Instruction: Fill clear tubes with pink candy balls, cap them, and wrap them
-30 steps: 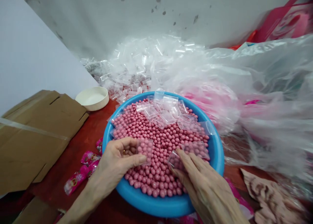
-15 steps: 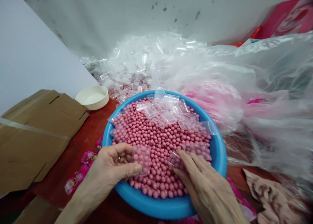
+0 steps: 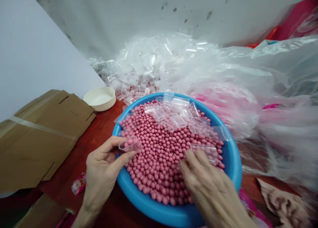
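head view | i judge a sleeve-handling step | left hand [image 3: 100, 170]: fingers pinch a clear sleeve [image 3: 131, 144] with pink balls inside, over the blue basin [image 3: 146, 205] | right hand [image 3: 211, 186]: fingers at the loose balls [image 3: 159, 145], grasp i cannot tell | sleeve calls for steady pinch, no tipping

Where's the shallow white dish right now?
In the head view, the shallow white dish sits left of centre on the red table, between the cardboard and the blue basin, nearer the cardboard.
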A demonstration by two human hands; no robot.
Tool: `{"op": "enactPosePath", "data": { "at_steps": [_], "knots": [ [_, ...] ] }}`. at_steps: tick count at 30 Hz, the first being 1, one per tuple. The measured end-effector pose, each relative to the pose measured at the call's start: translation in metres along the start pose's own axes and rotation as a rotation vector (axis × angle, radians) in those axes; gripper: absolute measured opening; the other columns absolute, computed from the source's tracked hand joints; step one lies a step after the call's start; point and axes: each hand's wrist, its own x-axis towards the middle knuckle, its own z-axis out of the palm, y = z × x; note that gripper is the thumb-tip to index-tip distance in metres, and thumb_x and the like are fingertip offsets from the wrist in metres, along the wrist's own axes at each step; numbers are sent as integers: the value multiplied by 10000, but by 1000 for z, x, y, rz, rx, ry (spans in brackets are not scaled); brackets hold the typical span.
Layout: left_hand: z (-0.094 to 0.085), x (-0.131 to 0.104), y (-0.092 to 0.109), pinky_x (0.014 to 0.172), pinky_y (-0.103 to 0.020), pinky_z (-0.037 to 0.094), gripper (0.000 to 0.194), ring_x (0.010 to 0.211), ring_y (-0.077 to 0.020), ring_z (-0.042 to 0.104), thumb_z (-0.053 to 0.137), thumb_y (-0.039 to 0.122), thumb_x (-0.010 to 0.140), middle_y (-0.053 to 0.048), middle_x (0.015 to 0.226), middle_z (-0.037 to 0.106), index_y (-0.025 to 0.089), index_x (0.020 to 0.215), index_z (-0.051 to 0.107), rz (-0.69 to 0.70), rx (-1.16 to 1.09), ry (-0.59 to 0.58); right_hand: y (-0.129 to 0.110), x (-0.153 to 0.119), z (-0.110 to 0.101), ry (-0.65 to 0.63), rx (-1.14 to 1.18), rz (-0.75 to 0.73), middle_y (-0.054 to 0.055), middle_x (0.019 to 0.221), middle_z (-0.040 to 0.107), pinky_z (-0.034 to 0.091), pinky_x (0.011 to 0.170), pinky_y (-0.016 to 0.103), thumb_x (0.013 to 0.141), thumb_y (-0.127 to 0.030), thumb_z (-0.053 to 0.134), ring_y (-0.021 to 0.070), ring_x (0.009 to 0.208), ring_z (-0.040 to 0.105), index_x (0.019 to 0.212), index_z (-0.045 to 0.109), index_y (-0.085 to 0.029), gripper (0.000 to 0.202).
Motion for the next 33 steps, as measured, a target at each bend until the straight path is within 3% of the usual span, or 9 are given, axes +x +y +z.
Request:
{"op": "enactPosePath", "data": {
  "at_steps": [4,6,10,13,18,23,27,33],
  "knots": [
    [5,1,-3,776,-155,513,312,780,-84,635,777,181,672,70,844,672,256,948,652,61,-17,90,-12,8,30,-10,178,9,76,720,632,478,527,316,812,-75,353,225,688,578,774,641,-243,336],
    [6,2,-4,786,-155,520,408,788,-79,643,769,171,683,79,876,674,289,1047,630,99,-24,100,-12,13,36,-77,297,54,47,717,631,460,544,281,839,-83,317,182,649,572,772,638,-233,360],
    [5,1,-8,794,-170,524,346,798,-93,655,766,170,686,68,882,695,273,999,658,115,36,93,-5,26,22,-298,458,267,14,648,616,400,530,259,778,-74,452,151,593,566,634,613,-185,244],
    [5,-3,-11,787,-227,535,301,785,-125,670,770,185,684,59,880,705,268,948,651,169,76,175,-1,34,6,-378,626,371,-10,645,645,402,565,253,745,-100,583,150,621,597,663,647,-175,128],
    [7,-5,-8,815,-263,506,194,791,-142,666,708,173,750,61,840,708,272,905,648,339,245,119,0,38,-2,-335,787,443,-32,607,642,383,551,243,742,-117,647,134,583,592,693,647,-162,66],
    [-3,3,-7,726,-259,479,170,740,-137,611,693,297,771,45,864,671,268,930,641,290,488,173,4,33,1,-328,1017,476,-22,650,671,426,565,235,756,-168,648,133,606,621,718,654,-163,38],
    [-7,9,-16,681,-274,476,202,699,-149,576,689,285,771,9,820,639,208,953,647,436,645,164,9,28,4,-326,1185,494,-13,660,676,459,565,237,739,-286,680,142,611,630,760,663,-176,113],
    [0,13,-18,801,-380,464,227,857,-241,584,636,260,813,-103,897,648,95,969,643,646,845,209,9,26,4,-245,1114,472,-18,655,668,448,556,228,750,-252,660,129,594,614,765,665,-184,70]
  ]
}}
